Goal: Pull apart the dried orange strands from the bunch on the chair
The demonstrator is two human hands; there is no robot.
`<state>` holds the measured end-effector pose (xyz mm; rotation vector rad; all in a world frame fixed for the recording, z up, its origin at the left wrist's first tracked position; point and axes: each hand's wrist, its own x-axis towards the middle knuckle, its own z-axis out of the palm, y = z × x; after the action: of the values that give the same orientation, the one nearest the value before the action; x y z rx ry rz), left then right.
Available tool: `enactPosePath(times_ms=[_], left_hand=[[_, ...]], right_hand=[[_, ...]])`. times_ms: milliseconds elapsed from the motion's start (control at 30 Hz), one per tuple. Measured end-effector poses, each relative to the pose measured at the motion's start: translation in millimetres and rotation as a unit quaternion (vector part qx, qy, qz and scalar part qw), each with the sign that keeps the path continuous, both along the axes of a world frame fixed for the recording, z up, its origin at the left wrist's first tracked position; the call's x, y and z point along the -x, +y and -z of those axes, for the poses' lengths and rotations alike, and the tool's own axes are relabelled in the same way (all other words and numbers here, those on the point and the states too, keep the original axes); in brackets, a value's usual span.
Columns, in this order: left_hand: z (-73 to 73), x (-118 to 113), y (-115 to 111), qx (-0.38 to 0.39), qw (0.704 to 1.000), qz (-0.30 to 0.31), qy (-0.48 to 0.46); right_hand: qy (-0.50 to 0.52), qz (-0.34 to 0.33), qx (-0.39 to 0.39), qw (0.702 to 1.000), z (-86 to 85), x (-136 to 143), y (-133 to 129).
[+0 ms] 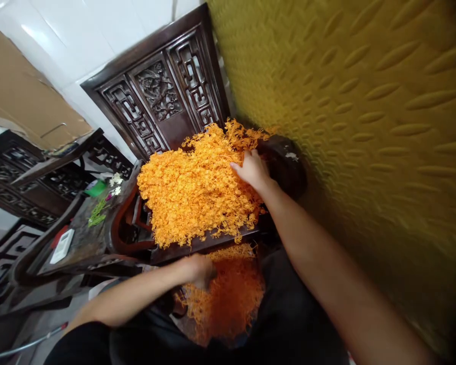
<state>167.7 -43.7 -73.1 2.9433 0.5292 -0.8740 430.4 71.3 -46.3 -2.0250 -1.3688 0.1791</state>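
A big heap of orange plastic-looking sprigs (193,187) covers the seat of a dark carved wooden chair (175,129). My right hand (253,170) rests at the heap's right edge, thumb and fingers apart, touching the sprigs. Lower down, my left hand (201,271) is closed and blurred, over the near side of a second orange pile (235,299) between my legs; whatever its fingers hold is too smeared to make out. Some loose sprigs (247,137) stick out at the heap's back right, beyond my right hand.
On the left a dark side table (81,238) bears a white device (63,246), green sprigs (97,213), white flowers (116,179) and a green item (96,188). A yellow embossed surface (365,116) rises close on the right. Cardboard (30,81) leans at the upper left.
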Motion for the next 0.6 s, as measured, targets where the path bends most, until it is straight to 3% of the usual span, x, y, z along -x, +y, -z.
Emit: enactPosePath(times_ms=[67,100,133,200,267,333,400,500,600], left_hand=[[-39.1,-22.9,41.1,-0.013,0.999,-0.031,-0.035],[-58.7,-37.4,64.8,-0.043,0.994,-0.061,-0.086],[-76.8,-53.8,89.5,-0.082,0.969,-0.128,-0.194],[-104.7,-90.2,138.5,-0.136,0.879,-0.228,-0.397],[-117.7,-125.9,181.1,-0.144,0.792,-0.271,-0.528],[-116.4,-154.3,212.7,-0.12,0.758,-0.31,-0.562],[-105.5,-171.8,231.8,-0.063,0.774,-0.333,-0.536],[-84.5,-178.9,241.6,-0.027,0.803,-0.326,-0.498],[-67.1,-173.7,238.8,-0.03,0.803,-0.321,-0.502]], right_hand=[[-0.017,0.025,-0.049,0.998,-11.2,6.8,-6.7],[-0.024,0.033,-0.077,0.996,-16.8,10.4,-10.2],[-0.03,0.034,-0.104,0.994,-21.9,13.8,-13.4],[-0.031,0.03,-0.153,0.987,-29.3,18.5,-18.4],[-0.023,0.028,-0.201,0.979,-32.6,19.8,-21.2],[-0.017,0.016,-0.252,0.967,-33.0,17.9,-22.1],[-0.021,-0.011,-0.306,0.952,-33.0,15.2,-22.7],[-0.024,-0.043,-0.374,0.926,-37.0,16.4,-25.4],[-0.002,0.0,-0.411,0.912,-46.6,26.9,-30.7]])
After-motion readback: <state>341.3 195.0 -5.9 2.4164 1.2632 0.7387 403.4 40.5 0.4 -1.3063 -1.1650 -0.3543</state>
